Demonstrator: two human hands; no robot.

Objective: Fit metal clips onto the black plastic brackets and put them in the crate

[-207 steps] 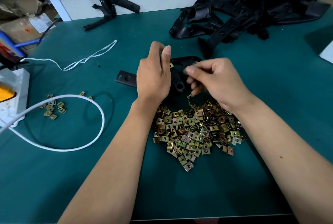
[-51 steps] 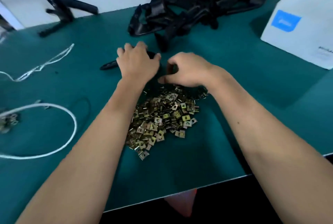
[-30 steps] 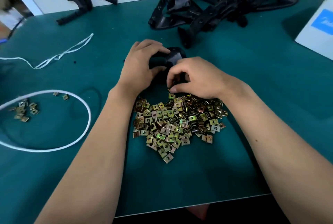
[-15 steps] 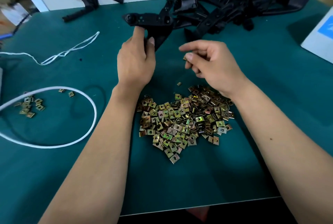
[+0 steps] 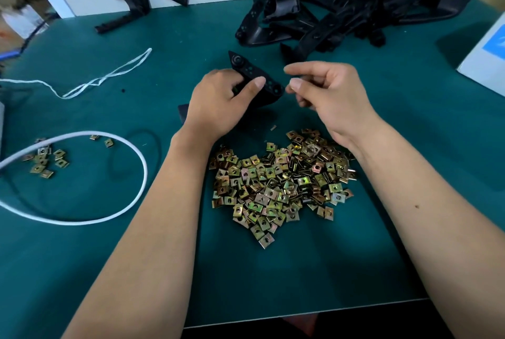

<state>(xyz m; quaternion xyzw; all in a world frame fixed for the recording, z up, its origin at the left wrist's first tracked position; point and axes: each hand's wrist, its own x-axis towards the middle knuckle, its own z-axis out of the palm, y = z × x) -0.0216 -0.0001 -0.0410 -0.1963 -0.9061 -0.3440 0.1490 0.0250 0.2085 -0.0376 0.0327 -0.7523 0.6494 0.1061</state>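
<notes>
left hand (image 5: 218, 103) grips bracket (image 5: 257, 79) | right hand (image 5: 330, 95) fingers curled beside it

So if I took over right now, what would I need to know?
Left hand grips a black bracket just above the table.
Right hand is beside the bracket's end, thumb and finger pinched; whether it holds a clip is too small to tell.
Big clip pile lies in front of you; more brackets are heaped at the back.
Done: can't tell.
Left: clip this bracket, then the heap. The crate isn't in view.
</notes>
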